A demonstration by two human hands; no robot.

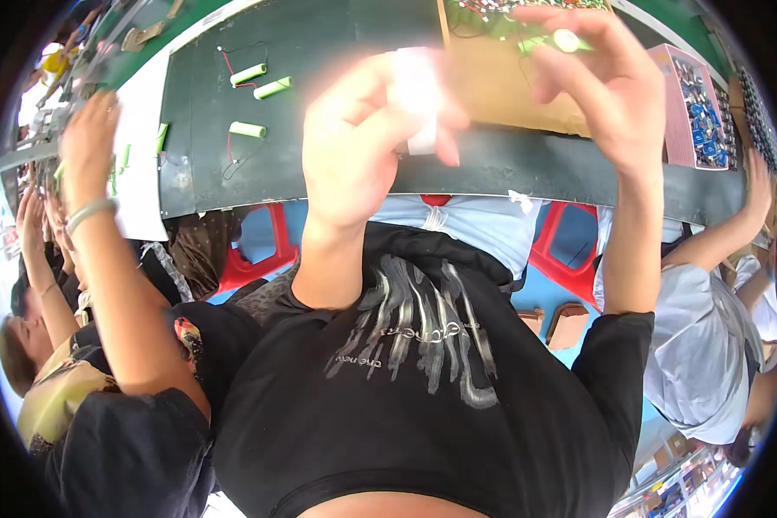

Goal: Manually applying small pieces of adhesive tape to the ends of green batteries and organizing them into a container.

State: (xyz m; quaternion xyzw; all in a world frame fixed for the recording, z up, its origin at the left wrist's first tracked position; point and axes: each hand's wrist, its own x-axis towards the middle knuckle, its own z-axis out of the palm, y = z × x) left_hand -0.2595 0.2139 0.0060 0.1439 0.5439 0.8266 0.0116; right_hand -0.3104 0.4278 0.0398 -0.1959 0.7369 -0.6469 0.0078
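My left hand (350, 138) is closed around a pale, whitish thing (423, 104), raised over the table's near edge. Glare washes it out, so its kind is hidden. Farther right, my right hand (613, 95) is up with thumb and fingers curved about a light green cylindrical battery (565, 41), its round end showing; motion blurs it. On the dark green tabletop to the left lie more green batteries with thin red and black wires: one battery (249, 75), a second battery (274, 88) beside it, and a third battery (248, 129) nearer me.
A brown cardboard sheet (492, 86) lies under and between my hands, with a heap of wired parts (492, 10) beyond it. At right stands a pink box (678, 112) of small blue and metal parts. Co-workers sit on both sides; one's arm (112, 259) reaches in at left.
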